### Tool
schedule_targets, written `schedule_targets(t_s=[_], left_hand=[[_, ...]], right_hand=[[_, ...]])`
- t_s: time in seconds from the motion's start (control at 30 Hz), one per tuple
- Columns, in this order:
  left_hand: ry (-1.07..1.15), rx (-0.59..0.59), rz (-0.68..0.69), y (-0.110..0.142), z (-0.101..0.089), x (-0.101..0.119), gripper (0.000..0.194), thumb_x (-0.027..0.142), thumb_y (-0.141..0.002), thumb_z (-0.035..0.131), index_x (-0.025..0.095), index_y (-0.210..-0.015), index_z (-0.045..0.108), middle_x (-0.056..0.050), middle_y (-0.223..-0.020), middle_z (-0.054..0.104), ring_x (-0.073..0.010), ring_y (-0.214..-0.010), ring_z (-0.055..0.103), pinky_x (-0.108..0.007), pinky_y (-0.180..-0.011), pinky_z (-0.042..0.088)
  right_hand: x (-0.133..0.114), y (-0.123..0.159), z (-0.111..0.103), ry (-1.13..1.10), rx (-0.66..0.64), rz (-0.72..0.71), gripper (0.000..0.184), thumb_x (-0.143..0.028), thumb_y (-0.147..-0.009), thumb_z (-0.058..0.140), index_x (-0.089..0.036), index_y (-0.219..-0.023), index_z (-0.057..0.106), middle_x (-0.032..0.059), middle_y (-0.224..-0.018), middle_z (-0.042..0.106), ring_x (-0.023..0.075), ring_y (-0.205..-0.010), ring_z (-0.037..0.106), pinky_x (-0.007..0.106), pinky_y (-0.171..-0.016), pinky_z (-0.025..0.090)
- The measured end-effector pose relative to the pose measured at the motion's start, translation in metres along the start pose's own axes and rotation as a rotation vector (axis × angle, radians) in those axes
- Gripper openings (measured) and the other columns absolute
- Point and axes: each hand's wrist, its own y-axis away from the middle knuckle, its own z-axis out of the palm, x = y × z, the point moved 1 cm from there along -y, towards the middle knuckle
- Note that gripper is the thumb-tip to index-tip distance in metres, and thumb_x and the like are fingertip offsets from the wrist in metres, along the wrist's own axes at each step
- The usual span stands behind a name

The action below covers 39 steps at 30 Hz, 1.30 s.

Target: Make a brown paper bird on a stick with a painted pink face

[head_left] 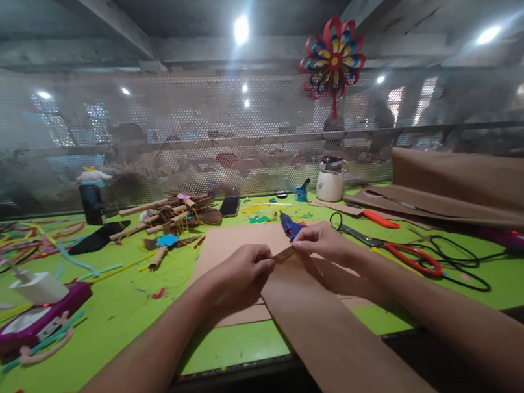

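Observation:
A long strip of brown kraft paper [330,324] runs from the table toward me and hangs over the front edge. Its far end is folded into a narrow edge, pinched at the left corner by my left hand [246,271] and at the right corner by my right hand [323,246]. Both hands are closed, thumbs against fingers. Under them lies a flat brown sheet [215,249]. A blue glue gun [290,225] rests on that sheet just beyond my right fingers.
Red-handled scissors [414,259] and a black cable [469,264] lie at right, near large brown paper sheets [468,192]. A purple power strip [39,322] stands at left. Behind are rolled paper sticks [180,212], a phone [230,206] and a white jug [329,181].

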Motion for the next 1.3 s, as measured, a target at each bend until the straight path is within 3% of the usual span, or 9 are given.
schedule_targets(t_s=[0.1, 0.17, 0.3, 0.47, 0.6, 0.73, 0.9, 1.13, 1.3], left_hand=[[0.243, 0.043, 0.007, -0.002, 0.009, 0.002, 0.024, 0.037, -0.081, 0.051, 0.016, -0.071, 0.054, 0.001, -0.061, 0.049, -0.0115, -0.055, 0.043, -0.023, -0.051, 0.031], [0.282, 0.06, 0.038, -0.004, 0.012, 0.007, 0.028, 0.041, -0.081, 0.051, 0.015, -0.076, 0.058, 0.0, -0.063, 0.051, -0.0117, -0.056, 0.044, -0.023, -0.051, 0.032], [0.172, 0.05, 0.054, -0.005, 0.01, 0.014, 0.035, 0.047, -0.08, 0.053, 0.014, -0.068, 0.058, 0.0, -0.058, 0.05, -0.0111, -0.052, 0.042, -0.023, -0.049, 0.03], [0.127, 0.029, 0.051, -0.005, 0.006, 0.012, 0.03, 0.04, -0.08, 0.053, 0.016, -0.063, 0.05, 0.004, -0.056, 0.044, -0.01, -0.052, 0.038, -0.022, -0.05, 0.029], [0.016, 0.02, 0.062, -0.004, 0.004, 0.012, 0.029, 0.038, -0.083, 0.048, 0.016, -0.064, 0.049, 0.003, -0.058, 0.044, -0.0108, -0.056, 0.039, -0.023, -0.052, 0.029], [-0.186, 0.061, 0.098, 0.005, 0.003, 0.016, 0.029, 0.035, -0.09, 0.04, 0.016, -0.073, 0.054, -0.002, -0.069, 0.056, -0.0135, -0.061, 0.044, -0.024, -0.055, 0.029], [-0.395, 0.182, 0.133, 0.011, 0.005, 0.013, 0.027, 0.04, -0.089, 0.039, 0.019, -0.078, 0.053, -0.003, -0.068, 0.056, -0.0159, -0.058, 0.044, -0.026, -0.054, 0.026], [-0.107, 0.162, 0.128, -0.003, 0.006, 0.002, 0.028, 0.037, -0.089, 0.038, 0.019, -0.071, 0.048, -0.001, -0.067, 0.052, -0.0144, -0.061, 0.044, -0.025, -0.056, 0.029], [0.14, 0.042, 0.104, -0.001, 0.003, 0.006, 0.028, 0.036, -0.088, 0.036, 0.019, -0.069, 0.049, -0.001, -0.066, 0.048, -0.0141, -0.06, 0.043, -0.026, -0.057, 0.033]], right_hand=[[-0.004, 0.001, 0.006, 0.09, -0.008, -0.004, 0.017, -0.03, -0.066, 0.067, -0.013, -0.065, 0.066, 0.0006, -0.06, 0.059, 0.0109, -0.056, 0.049, 0.022, -0.052, 0.036], [-0.005, 0.001, 0.011, 0.141, -0.021, 0.008, 0.019, -0.031, -0.067, 0.067, -0.012, -0.069, 0.067, 0.0019, -0.061, 0.061, 0.0119, -0.056, 0.051, 0.023, -0.052, 0.037], [-0.003, 0.003, 0.016, 0.141, -0.032, -0.002, 0.018, -0.029, -0.069, 0.065, -0.012, -0.069, 0.07, 0.0022, -0.061, 0.062, 0.0122, -0.058, 0.052, 0.023, -0.054, 0.039], [-0.001, 0.007, 0.013, 0.063, -0.087, -0.008, 0.028, -0.038, -0.076, 0.06, -0.014, -0.079, 0.074, 0.0046, -0.069, 0.067, 0.0142, -0.063, 0.055, 0.025, -0.058, 0.041], [-0.003, 0.008, 0.01, 0.063, -0.029, -0.036, 0.03, -0.041, -0.075, 0.062, -0.015, -0.075, 0.074, 0.0048, -0.066, 0.067, 0.0152, -0.063, 0.056, 0.025, -0.058, 0.041], [-0.001, 0.008, 0.008, 0.025, -0.019, 0.026, 0.031, -0.044, -0.072, 0.064, -0.014, -0.074, 0.074, 0.005, -0.066, 0.068, 0.0162, -0.064, 0.058, 0.027, -0.06, 0.043], [0.006, 0.004, 0.002, -0.029, 0.033, 0.038, 0.031, -0.045, -0.07, 0.065, -0.014, -0.071, 0.073, 0.0031, -0.059, 0.061, 0.0142, -0.057, 0.052, 0.026, -0.054, 0.039], [0.0, 0.0, -0.009, -0.07, 0.043, 0.022, 0.03, -0.044, -0.066, 0.068, -0.014, -0.061, 0.066, -0.0006, -0.057, 0.053, 0.0112, -0.056, 0.045, 0.025, -0.055, 0.035], [0.004, -0.001, -0.013, -0.189, 0.06, 0.067, 0.031, -0.042, -0.064, 0.071, -0.012, -0.059, 0.064, -0.0013, -0.055, 0.052, 0.0101, -0.055, 0.044, 0.024, -0.054, 0.033]])
